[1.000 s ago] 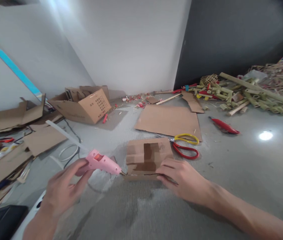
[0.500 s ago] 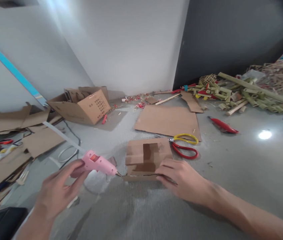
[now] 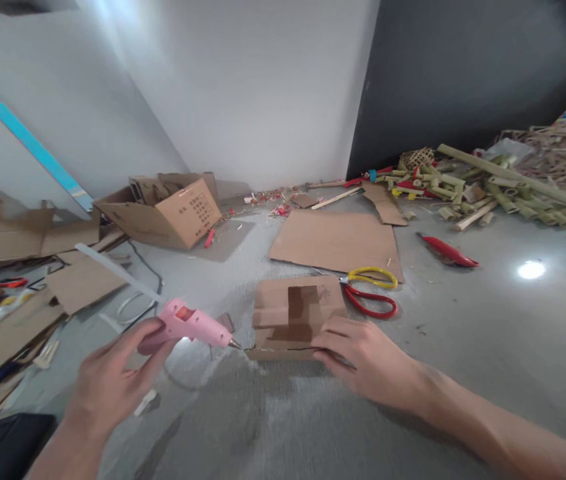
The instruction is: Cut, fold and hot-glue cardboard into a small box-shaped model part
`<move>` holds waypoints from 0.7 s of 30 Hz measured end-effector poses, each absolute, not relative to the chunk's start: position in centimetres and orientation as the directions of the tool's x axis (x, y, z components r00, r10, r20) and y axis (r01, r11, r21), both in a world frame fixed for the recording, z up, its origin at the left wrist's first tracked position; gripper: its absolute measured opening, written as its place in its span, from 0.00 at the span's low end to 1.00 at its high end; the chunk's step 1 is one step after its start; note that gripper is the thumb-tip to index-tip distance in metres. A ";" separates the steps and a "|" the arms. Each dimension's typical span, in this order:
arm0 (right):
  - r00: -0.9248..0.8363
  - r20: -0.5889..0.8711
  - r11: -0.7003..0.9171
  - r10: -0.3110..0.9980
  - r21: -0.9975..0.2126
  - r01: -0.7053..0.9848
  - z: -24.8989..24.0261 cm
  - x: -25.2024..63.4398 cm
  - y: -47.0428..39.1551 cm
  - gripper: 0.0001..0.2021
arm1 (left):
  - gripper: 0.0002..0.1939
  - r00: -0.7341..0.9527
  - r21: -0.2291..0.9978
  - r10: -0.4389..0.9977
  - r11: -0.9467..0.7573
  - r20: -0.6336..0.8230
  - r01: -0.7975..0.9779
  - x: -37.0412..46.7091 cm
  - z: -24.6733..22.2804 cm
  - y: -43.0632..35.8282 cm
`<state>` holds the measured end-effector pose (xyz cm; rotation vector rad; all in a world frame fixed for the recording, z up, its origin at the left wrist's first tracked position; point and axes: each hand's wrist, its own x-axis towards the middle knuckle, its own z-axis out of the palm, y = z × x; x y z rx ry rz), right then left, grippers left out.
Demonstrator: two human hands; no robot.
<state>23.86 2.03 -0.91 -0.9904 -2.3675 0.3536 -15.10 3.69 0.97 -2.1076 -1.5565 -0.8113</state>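
Observation:
A pink hot glue gun (image 3: 197, 325) is gripped in my left hand (image 3: 113, 380), its metal nozzle pointing right. A long translucent glue stick (image 3: 117, 270) sticks out of its back. The nozzle tip is just left of the near corner of a small folded cardboard piece (image 3: 273, 313), which has a darker brown square on it. My right hand (image 3: 363, 350) pinches the raised front edge of that cardboard at its right end. Scissors (image 3: 373, 300) with one yellow and one red handle lie behind my right hand, their blades partly hidden by the cardboard.
A flat cardboard sheet (image 3: 335, 240) lies behind the scissors. An open cardboard box (image 3: 163, 210) stands back left, near cardboard scraps (image 3: 83, 280). A red-handled knife-like tool (image 3: 447, 251) rests at right, before a heap of bamboo pieces (image 3: 463, 187). A black object (image 3: 7, 443) occupies the near left corner.
My left hand has drawn the glue gun slightly left, so the nozzle sits a little farther from the cardboard's corner. My right hand keeps its hold on the cardboard.

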 end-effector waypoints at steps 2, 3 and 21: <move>-0.584 0.377 0.695 0.718 -0.432 0.575 -0.9 23.8 2.1 0.10 | 0.06 0.194 0.057 0.733 -0.302 0.652 0.952 -14.7 1.0 3.5; -0.586 0.376 0.695 0.718 -0.432 0.574 -1.0 23.8 2.1 0.10 | 0.05 0.192 0.082 0.735 -0.319 0.650 0.944 -14.4 1.0 3.5; -0.582 0.390 0.701 0.713 -0.424 0.574 -0.8 23.6 2.0 0.12 | 0.06 0.080 0.228 0.784 -0.274 0.615 0.934 -12.9 1.0 3.1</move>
